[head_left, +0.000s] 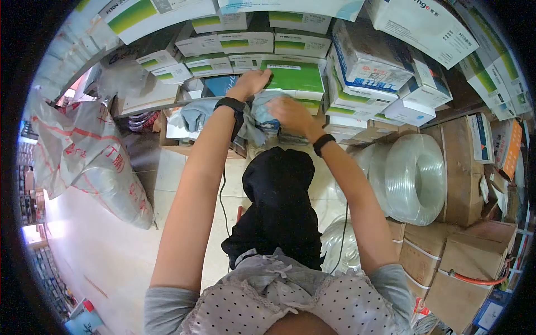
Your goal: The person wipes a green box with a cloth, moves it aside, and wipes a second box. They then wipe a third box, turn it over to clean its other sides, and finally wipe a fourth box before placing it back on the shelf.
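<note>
Left hand (pixel 252 84): at the left edge of the green-topped carton (pixel 294 77), finger grip unclear from here | Right hand (pixel 294 115): over blue-grey cloth (pixel 260 113), fingers blurred, can't tell | Carton: among stacked boxes (pixel 245 42) | Risk: sideways knock could topple neighbours

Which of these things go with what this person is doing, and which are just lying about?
Seemingly part of the work:
- green-topped box, with the left hand at its edge
- grey-blue cloth, by the right hand

Seemingly just lying about:
- clear coiled tubing
- white sack with red print
- brown cardboard box
</note>
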Demonstrator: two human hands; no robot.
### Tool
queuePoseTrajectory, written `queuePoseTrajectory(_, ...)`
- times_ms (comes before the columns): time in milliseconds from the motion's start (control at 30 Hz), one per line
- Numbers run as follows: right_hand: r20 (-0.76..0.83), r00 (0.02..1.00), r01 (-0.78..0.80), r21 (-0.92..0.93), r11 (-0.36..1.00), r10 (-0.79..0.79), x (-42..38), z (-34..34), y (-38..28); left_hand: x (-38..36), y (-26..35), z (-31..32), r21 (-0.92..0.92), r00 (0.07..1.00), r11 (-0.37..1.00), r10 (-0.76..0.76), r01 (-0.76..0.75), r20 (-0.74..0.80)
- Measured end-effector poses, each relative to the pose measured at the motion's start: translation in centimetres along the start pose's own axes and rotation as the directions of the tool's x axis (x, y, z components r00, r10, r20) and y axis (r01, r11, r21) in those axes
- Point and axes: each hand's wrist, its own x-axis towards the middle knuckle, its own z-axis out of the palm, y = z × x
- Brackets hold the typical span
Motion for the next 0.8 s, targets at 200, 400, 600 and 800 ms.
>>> queuePoseTrajectory(200, -0.078, 0.979, 0.179, -0.105, 0.978, -0.187, 0.1, -0.3, 0.1, 1.5, -2.5, 1.6, -0.02, 0.992, 0.992, 0.122, -0.122, -0.039)
queuePoseTrajectory(400, 0.165, 0.981, 0.127, -0.175, 0.976, -0.098, -7.0, -2.2, 2.8, 2.2, -3.3, 2.4, 0.07, 0.988, 0.987, 0.148, -0.145, -0.035)
queuePoseTrajectory(600, 0.089, 0.994, 0.078, -0.264, 0.961, -0.057, -6.6, -1.4, 3.1, 1.8, -2.8, 2.1, -0.014, 0.992, 0.993, 0.114, -0.115, -0.057)
queuePoseTrajectory(800, -0.256, 0.958, 0.114, -0.057, 0.992, -0.125, 1.4, 0.2, -0.3, 0.0, -0.7, 0.4, -0.033, 1.0, 0.999, 0.002, -0.003, -0.009)
